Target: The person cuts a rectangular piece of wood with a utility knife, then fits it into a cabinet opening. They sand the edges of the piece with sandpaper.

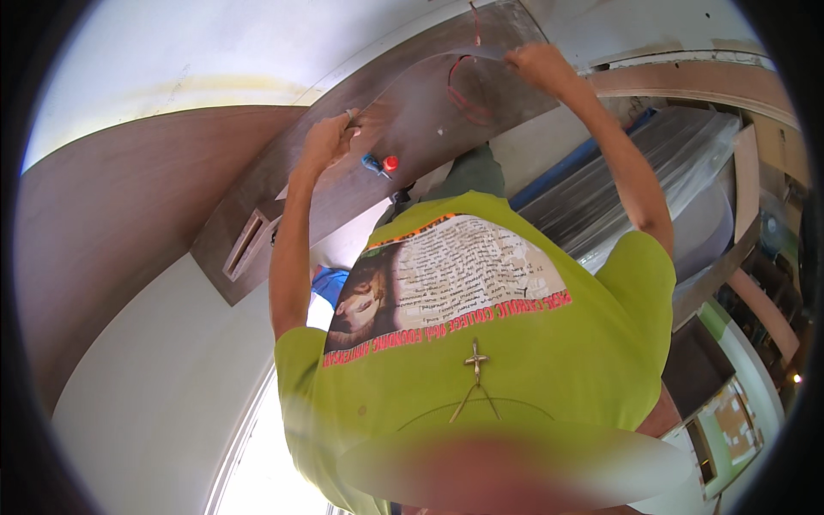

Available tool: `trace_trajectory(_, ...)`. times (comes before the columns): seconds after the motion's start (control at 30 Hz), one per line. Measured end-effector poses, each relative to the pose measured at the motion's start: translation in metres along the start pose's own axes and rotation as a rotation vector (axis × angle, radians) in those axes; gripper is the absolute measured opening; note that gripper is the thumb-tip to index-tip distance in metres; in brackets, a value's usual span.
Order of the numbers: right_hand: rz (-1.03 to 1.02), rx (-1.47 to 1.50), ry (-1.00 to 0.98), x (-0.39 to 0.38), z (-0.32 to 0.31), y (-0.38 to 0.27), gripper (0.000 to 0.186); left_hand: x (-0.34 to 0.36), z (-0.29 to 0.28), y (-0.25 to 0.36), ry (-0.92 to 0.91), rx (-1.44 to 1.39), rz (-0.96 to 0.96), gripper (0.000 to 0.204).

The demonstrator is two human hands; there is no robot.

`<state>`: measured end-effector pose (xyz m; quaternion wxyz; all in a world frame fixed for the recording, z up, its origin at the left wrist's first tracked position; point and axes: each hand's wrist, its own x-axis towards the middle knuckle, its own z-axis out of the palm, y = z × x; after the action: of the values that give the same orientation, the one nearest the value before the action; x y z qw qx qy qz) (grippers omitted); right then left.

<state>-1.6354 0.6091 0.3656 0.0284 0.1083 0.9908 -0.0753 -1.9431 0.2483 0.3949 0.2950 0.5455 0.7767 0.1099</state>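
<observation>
A thin pale wire (399,75) arches between my two hands over a brown wooden board (257,189). My left hand (329,140) is closed on it near the middle of the board. My right hand (538,67) is closed on its other part at the board's upper right. Between them lie a loop of red wire (453,90) and, lower down, a blue-handled screwdriver (372,166) beside a small red object (390,164). A short red wire (475,26) hangs from the board's upper edge. The fingertips are small and partly hidden.
A curved brown panel (129,172) and white wall are at left. A narrow wooden box (245,245) is at the board's lower left. Plastic-wrapped sheets (618,180) are at right. A blue bundle (329,283) and a bright opening are below the board.
</observation>
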Motion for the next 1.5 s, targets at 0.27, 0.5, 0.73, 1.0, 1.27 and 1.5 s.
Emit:
trace_trajectory(0.27,0.109,0.029,0.129,-0.026,0.026,-0.053,0.020,-0.003,-0.009,0.008,-0.099,0.064,-0.040,0.035)
trace_trajectory(0.5,0.114,0.067,0.152,-0.019,0.051,-0.033,0.023,0.027,0.005,-0.002,-0.135,0.295,0.026,0.039)
trace_trajectory(0.73,0.166,0.165,0.180,0.025,0.048,0.030,0.039,0.158,0.024,0.054,0.017,0.189,0.227,0.043)
trace_trajectory(1.0,0.882,0.476,0.984,-0.019,0.081,0.030,0.077,0.227,0.015,0.070,-0.283,0.111,0.112,0.037)
trace_trajectory(1.27,0.743,1.196,0.396,-0.029,0.172,0.070,0.075,0.259,0.019,0.101,-0.386,0.211,0.152,0.032)
trace_trajectory(1.5,0.790,1.157,0.193,-0.066,0.153,-0.008,0.046,0.227,0.016,0.096,-0.348,0.075,0.154,0.026)
